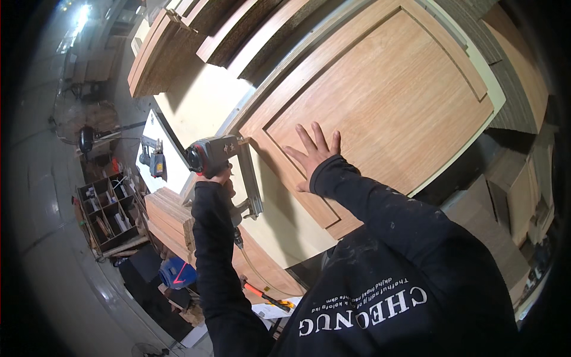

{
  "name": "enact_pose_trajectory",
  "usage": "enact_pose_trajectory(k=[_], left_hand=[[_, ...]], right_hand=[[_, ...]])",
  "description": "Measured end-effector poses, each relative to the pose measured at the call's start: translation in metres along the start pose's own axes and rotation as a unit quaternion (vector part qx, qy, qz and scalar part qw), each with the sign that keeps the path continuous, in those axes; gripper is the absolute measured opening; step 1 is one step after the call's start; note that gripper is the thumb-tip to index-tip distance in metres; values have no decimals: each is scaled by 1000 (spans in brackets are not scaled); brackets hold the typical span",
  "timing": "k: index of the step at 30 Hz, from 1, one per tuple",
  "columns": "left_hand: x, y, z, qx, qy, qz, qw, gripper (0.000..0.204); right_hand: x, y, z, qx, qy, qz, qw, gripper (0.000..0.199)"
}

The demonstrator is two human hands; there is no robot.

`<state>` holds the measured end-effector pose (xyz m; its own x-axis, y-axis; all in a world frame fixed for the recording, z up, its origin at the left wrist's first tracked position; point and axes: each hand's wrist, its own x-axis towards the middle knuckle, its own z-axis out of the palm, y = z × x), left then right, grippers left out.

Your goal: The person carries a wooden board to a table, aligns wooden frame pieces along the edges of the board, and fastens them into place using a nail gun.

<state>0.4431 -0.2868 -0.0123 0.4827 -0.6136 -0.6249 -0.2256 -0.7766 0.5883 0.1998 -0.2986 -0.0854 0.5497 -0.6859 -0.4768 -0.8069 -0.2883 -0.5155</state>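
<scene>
My left hand point(221, 178) is wrapped around the handle of a grey and black nail gun point(215, 153). Its nose meets or hangs just over the left edge of a reddish-brown wooden panel point(386, 107); contact is hard to judge. From the grip a pale air hose point(253, 268) runs downward. Fingers spread, my right hand point(316, 159) lies flat on the panel near its left side, across a dark rectangular groove line. Beneath the panel is a cream-coloured board point(279, 214), its border showing along the sides.
Stacked boards stand at the upper left point(160, 59) and lower left point(169, 217). A second nail gun point(156, 162) lies on a white board point(151, 128). On the floor side are a compartment box point(107, 211) and a blue object point(176, 272). An orange-handled tool point(264, 293) lies near my body.
</scene>
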Motion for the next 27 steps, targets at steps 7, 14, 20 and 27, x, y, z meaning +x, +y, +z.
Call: enact_pose_trajectory(k=[7,14,20,27], left_hand=[[-4,-5,-4,-5,8,8,1000,16],[-24,19,18,-10,-32,64,997,14],[-22,19,23,3,-23,40,999,12],[-22,20,19,-19,-50,9,999,13]], right_hand=[[0,-2,1,2,0,-3,1000,93],[0,4,3,-8,12,1,1000,92],[-1,-1,-1,-6,-1,-14,1000,87],[-2,0,2,6,-12,-3,1000,92]])
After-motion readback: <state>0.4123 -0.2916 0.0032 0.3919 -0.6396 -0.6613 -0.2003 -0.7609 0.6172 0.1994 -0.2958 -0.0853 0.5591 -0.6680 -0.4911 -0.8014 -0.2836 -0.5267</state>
